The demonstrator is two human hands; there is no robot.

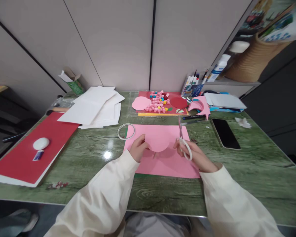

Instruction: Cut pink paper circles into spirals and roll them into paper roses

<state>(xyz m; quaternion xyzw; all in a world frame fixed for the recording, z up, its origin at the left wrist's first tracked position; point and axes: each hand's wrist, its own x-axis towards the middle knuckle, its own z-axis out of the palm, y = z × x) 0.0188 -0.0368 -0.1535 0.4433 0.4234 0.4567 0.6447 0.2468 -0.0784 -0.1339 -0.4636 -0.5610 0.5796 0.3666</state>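
Observation:
My left hand (138, 148) pinches the left edge of a rounded pink paper piece (158, 139), held above a larger pink sheet (167, 167). In my right hand (196, 154) is a pair of scissors (186, 149) with white handles, blades pointing away from me. The scissors are to the right of the rounded piece and apart from it. A roll of tape (126, 131) overlaps the sheet's far left corner. Behind the sheet, folded pink paper stars (158, 102) lie on red paper beside a pink paper circle (141, 103) and a red paper circle (179, 101).
At left, a red sheet (56, 135) bears a white round object (41, 144); white papers (93, 105) lie behind it. A phone (225, 134) lies at right, near a pink paper offcut (199, 106). Pens in a box (193, 86) stand by the back panel.

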